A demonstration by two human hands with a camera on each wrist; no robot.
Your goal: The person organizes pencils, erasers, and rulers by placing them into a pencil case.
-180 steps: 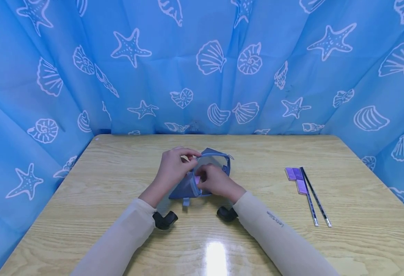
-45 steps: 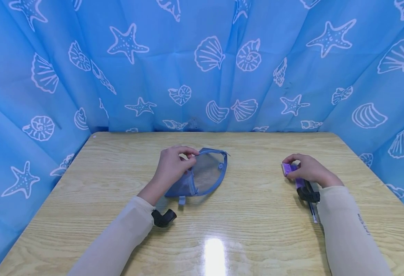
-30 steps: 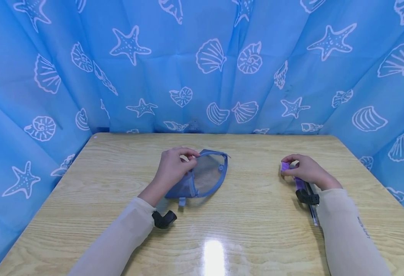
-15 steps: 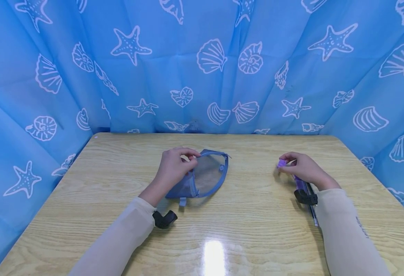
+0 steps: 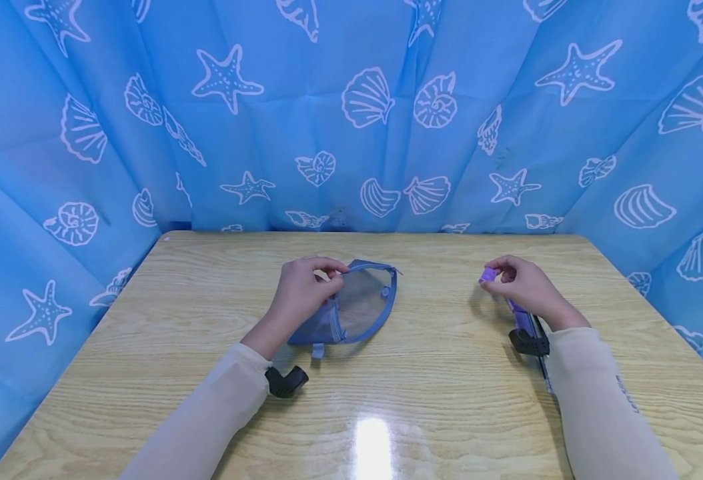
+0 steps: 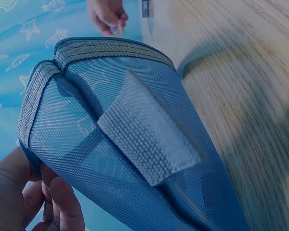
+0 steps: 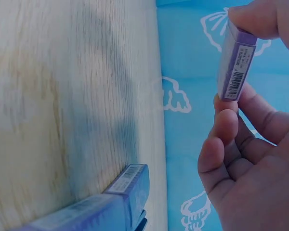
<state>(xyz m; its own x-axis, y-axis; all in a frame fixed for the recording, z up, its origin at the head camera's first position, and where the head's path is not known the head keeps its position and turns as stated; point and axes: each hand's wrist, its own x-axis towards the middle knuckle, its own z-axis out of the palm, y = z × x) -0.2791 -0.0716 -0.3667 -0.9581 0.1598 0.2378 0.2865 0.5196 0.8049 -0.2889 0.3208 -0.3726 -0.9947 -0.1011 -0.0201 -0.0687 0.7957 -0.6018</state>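
On the left of the table, my left hand (image 5: pixel 303 287) pinches the rim of a blue mesh zip pouch (image 5: pixel 315 325), whose mouth gapes toward the right. Thumb and fingertips grip that same pouch (image 6: pixel 135 120) edge in the left wrist view. To the right, my right hand (image 5: pixel 525 288) pinches a small purple boxy eraser (image 5: pixel 488 274) between thumb and fingers, raised off the wood. A barcode shows on the side of this eraser (image 7: pixel 237 72) in the right wrist view. Below the hand lie more purple erasers (image 7: pixel 130 187), partly hidden in the head view.
Pencils (image 5: pixel 547 377) lie under the right wrist, mostly covered by the wrist camera (image 5: pixel 530 342) and sleeve. A blue shell-print curtain (image 5: pixel 327 120) hangs behind the wooden table (image 5: pixel 435 400).
The right hand was in the pouch, then went right to the erasers. It took one and lifted it, drifting slightly left. The left hand stays at the pouch rim.
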